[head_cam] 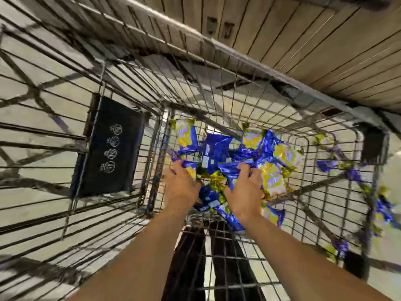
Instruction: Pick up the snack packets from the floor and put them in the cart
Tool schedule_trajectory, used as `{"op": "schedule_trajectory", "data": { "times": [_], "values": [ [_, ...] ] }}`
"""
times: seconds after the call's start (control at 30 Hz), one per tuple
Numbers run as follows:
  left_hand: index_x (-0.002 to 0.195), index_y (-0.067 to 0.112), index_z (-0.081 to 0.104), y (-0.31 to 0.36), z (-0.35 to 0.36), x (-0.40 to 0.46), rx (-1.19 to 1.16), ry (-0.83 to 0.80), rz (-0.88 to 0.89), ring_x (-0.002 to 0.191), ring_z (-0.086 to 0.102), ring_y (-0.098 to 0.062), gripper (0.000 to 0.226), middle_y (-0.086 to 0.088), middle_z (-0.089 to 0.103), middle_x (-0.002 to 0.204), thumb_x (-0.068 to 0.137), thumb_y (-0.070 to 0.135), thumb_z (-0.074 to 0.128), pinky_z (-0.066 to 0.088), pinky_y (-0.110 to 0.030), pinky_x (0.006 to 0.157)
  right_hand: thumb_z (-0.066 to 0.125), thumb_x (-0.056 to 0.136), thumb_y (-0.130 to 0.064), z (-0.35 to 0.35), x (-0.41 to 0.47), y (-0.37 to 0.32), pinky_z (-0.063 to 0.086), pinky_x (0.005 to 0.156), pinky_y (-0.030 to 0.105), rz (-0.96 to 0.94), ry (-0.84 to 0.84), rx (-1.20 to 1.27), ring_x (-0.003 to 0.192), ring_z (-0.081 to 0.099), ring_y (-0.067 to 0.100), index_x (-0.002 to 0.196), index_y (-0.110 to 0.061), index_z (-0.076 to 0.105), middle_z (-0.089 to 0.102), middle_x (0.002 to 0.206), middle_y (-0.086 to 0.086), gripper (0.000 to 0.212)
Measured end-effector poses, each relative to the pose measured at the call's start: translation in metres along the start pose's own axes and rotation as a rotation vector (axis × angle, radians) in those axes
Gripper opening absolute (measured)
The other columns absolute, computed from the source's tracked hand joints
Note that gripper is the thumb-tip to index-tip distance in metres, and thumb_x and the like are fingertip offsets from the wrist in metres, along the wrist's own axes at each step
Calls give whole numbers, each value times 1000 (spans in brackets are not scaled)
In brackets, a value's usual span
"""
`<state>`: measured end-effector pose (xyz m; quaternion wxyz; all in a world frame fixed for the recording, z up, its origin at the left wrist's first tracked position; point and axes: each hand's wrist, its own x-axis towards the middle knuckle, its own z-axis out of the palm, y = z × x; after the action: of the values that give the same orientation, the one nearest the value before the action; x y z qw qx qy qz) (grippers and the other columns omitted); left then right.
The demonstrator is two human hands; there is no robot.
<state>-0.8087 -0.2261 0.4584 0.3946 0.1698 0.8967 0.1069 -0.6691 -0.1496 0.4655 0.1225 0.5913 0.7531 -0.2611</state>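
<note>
**Blue-and-yellow packets gripped over the cart's wire floor**

Foil packets (219,153), blue and yellow, lie heaped on the bottom of the cart (238,68), and both hands reach down into the heap. The left hand (181,184) has its fingers curled over the near-left edge of the pile, the fingertips closed on a blue packet with a yellow patch. The right hand (244,190) is spread wider, its fingers bent and dug into a crumpled blue packet, with a yellow-faced packet just beside its thumb side. Between the two hands sits a crushed yellow-and-blue packet, and more blue foil shows under the wrists.

More packets (351,174) show through the right wall of the cart, blurred; I cannot tell whether they lie on the floor (43,118) outside or against the mesh. About ten packets can be made out in the heap, though overlap and blur keep the count rough.

One dark flap (108,148) with four white round symbols hangs on the cart's left side. Wooden panelling (303,40) runs behind the far rim. Two dark trouser legs (188,257) show through the near mesh, below the forearms
</note>
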Motion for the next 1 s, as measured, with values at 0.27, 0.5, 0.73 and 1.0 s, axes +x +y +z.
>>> {"op": "schedule_trajectory", "data": {
  "times": [0.27,0.5,0.73,1.0],
  "values": [
    [141,19,34,1,-16,-5,-35,2,76,122,46,-25,74,-5,32,141,81,29,76,42,-36,94,70,80,-44,-13,-4,-8,46,87,42,20,21,-12,115,42,32,134,-22,42,37,129,13,65],
    [139,18,36,28,-66,-43,51,112,271,121,44,-22,73,-5,40,134,78,29,75,43,-42,103,69,80,-37,-67,-21,-29,39,101,45,-32,100,92,123,37,31,132,-17,45,35,136,11,61],
    [133,14,42,103,-98,-124,302,222,627,117,45,-27,65,-8,50,126,78,30,72,40,-38,101,71,75,-31,-173,-71,-11,41,101,46,-97,266,54,125,38,32,128,-18,47,37,137,13,60],
    [130,16,46,256,-46,-244,561,186,1084,111,51,-32,59,-8,52,122,76,27,68,44,-43,89,74,72,-35,-300,-147,157,45,96,46,115,513,-115,121,43,36,130,-21,44,43,137,16,66]
  ]
}}
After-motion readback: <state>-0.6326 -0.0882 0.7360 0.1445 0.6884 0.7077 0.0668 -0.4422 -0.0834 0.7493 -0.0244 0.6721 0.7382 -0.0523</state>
